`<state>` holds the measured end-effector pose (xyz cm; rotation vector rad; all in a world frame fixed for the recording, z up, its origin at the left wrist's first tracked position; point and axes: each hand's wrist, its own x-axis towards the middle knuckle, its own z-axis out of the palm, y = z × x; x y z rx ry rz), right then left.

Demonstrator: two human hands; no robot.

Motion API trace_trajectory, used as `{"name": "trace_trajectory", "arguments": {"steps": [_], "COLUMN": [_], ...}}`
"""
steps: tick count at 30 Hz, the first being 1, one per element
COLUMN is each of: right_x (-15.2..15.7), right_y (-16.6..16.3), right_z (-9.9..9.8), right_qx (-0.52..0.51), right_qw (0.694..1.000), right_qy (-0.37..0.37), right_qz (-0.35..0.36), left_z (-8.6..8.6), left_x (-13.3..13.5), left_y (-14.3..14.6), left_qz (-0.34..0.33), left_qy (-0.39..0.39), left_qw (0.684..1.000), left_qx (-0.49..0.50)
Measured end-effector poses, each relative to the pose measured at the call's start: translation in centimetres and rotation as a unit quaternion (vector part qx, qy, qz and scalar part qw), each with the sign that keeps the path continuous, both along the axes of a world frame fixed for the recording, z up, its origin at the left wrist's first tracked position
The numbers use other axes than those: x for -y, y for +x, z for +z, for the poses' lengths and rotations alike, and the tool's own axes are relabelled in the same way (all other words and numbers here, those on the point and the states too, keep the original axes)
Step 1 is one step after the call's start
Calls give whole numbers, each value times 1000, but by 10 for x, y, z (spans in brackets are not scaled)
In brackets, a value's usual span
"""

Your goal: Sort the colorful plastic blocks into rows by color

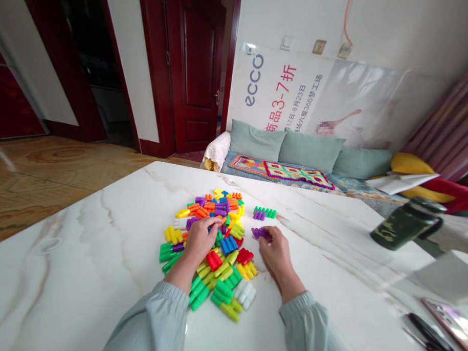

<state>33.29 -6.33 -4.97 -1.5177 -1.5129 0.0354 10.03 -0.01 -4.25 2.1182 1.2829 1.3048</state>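
A heap of bright plastic building blocks (224, 273) lies on the white marbled table (116, 210). My left hand (201, 239) reaches into the upper part of the heap, fingers bent together over the pieces. Something dark blue shows at its fingertips, though I cannot make out whether it is held. To the right of the heap, my right hand (275, 248) pinches a purple block (259, 233) just above or on the tabletop. Beyond it, a green block row (269, 212) and a purple block row (259, 215) lie side by side, apart from the heap.
A dark green camouflage mug (404, 223) stands at the table's right side. Nearer on the right are a phone (454, 321), a black object (425, 330) and a pale box (447, 275). Behind the table is a sofa with grey-green cushions (310, 148).
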Motion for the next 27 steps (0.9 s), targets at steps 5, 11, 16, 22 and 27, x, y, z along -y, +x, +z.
{"name": "trace_trajectory", "arguments": {"steps": [5, 11, 16, 22, 27], "right_x": [0, -22, -45, -58, -61], "right_y": [14, 46, 67, 68, 65], "right_z": [-5, -15, -16, -16, -15], "right_qx": [5, -41, -56, -42, -37], "right_qw": [994, 984, 973, 975, 980], "right_qy": [3, -27, -44, -58, -54], "right_qz": [-109, -171, -220, -210, -190], "left_z": [1, -1, -1, -1, 0], "left_x": [1, 0, -1, 0, 0], "left_y": [0, -1, -1, -1, 0], "left_qz": [2, 4, 5, 8, 5], "left_qy": [1, 0, 2, -4, -2], "left_qw": [1000, 1000, 1000, 1000, 1000], "left_qx": [-1, -16, -19, -21, -20]}}
